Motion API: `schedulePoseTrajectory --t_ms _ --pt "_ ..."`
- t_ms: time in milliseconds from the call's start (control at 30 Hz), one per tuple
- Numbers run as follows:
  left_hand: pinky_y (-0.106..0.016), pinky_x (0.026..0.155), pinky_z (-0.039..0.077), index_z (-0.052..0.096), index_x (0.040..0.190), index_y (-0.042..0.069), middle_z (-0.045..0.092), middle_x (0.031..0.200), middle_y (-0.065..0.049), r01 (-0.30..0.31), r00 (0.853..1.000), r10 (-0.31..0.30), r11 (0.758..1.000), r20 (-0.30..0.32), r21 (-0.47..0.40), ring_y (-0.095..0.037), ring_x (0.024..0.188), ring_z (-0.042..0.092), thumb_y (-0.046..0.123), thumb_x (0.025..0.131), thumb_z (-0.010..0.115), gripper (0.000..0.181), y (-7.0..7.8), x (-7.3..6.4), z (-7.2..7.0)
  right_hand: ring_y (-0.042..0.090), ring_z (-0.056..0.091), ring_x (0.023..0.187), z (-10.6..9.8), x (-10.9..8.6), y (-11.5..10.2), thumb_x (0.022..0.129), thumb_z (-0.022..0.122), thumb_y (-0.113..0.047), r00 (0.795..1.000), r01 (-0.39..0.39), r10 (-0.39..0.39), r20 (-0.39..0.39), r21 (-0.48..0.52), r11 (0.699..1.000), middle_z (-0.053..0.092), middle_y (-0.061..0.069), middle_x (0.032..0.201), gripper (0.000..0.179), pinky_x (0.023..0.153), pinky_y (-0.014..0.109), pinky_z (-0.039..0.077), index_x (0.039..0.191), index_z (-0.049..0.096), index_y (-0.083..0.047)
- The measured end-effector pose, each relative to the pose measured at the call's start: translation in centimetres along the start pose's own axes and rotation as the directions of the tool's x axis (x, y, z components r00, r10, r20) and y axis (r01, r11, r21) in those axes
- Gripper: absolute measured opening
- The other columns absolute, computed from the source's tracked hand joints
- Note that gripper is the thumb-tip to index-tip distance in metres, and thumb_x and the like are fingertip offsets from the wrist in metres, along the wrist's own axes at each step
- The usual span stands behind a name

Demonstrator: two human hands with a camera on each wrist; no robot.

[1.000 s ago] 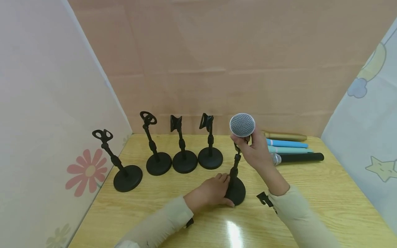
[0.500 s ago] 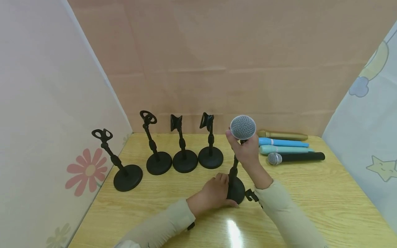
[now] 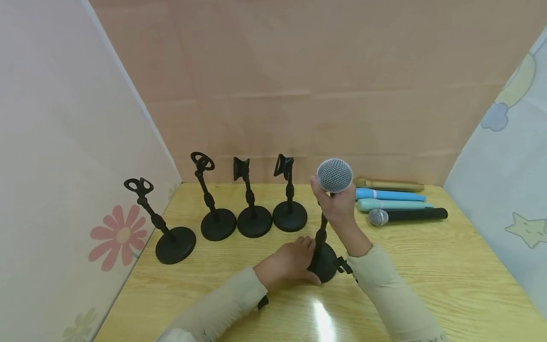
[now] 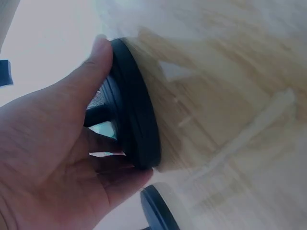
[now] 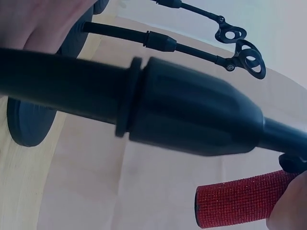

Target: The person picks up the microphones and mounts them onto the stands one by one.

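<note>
My right hand grips a microphone with a silver mesh head above a black microphone stand. The right wrist view shows its red, glittery handle beside the stand's pole, near the top. My left hand grips the stand's round base, its thumb and fingers on opposite sides of the rim in the left wrist view. The stand's top clip is mostly hidden behind the right hand and microphone head, so I cannot tell how fully the handle sits in it.
Several more black stands with bare clips, such as the leftmost stand, stand to the left. At the back right lie a gold microphone, a blue microphone, a mint microphone and a black microphone.
My right hand has shifted left and slightly down with the microphone, closer over the stand, uncovering more of the lying microphones. The left hand stays at the base.
</note>
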State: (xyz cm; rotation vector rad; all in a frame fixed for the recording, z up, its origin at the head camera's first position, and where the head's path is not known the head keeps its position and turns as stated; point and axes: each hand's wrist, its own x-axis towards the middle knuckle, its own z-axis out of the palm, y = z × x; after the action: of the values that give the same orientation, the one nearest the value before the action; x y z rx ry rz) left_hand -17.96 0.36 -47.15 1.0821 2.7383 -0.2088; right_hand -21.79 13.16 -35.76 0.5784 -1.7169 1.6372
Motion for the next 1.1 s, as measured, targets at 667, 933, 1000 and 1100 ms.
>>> schedulePoseTrajectory --t_ms 667,933,1000,1100 --pt "-0.016 0.080 0.054 0.042 0.153 0.010 0.051 0.135 -0.001 0.025 0.999 -0.031 0.988 0.035 0.154 -0.010 0.115 0.049 0.089 0.074 0.051 0.113 0.7 0.4 -0.4 -0.002 0.058 0.077 0.5 0.3 -0.4 0.077 0.079 -0.025 0.996 -0.007 -0.006 -0.092 -0.137 0.991 0.067 0.022 0.083 0.048 0.071 0.013 0.049 0.099 0.061 0.014" --pt "-0.014 0.074 0.052 0.040 0.155 0.013 0.049 0.139 0.000 0.023 0.998 -0.034 0.972 0.043 0.233 -0.009 0.117 0.049 0.091 0.076 0.045 0.112 0.9 0.2 -0.6 -0.003 0.059 0.076 0.7 0.6 -0.4 0.080 0.076 -0.033 0.989 0.084 -0.101 -0.103 -0.157 0.984 0.066 0.026 0.080 0.053 0.070 0.012 0.050 0.098 0.061 0.015" --pt "-0.013 0.072 0.052 0.041 0.155 0.013 0.050 0.138 0.001 0.026 0.999 -0.036 0.964 0.035 0.264 -0.008 0.116 0.049 0.091 0.076 0.042 0.111 1.0 0.1 -0.7 -0.002 0.059 0.075 0.7 0.6 -0.4 0.078 0.075 -0.022 0.988 0.091 -0.107 -0.108 -0.140 0.986 0.067 0.019 0.079 0.043 0.070 0.013 0.050 0.097 0.061 0.015" --pt "-0.014 0.068 0.052 0.042 0.155 0.014 0.050 0.137 0.002 0.038 0.999 -0.048 0.960 0.027 0.278 -0.007 0.115 0.050 0.092 0.076 0.041 0.111 1.1 -0.1 -0.9 -0.001 0.059 0.073 0.7 0.6 -0.3 0.076 0.074 -0.014 0.987 0.089 -0.103 -0.123 -0.114 0.990 0.068 0.000 0.079 0.037 0.069 0.014 0.050 0.096 0.061 0.015"
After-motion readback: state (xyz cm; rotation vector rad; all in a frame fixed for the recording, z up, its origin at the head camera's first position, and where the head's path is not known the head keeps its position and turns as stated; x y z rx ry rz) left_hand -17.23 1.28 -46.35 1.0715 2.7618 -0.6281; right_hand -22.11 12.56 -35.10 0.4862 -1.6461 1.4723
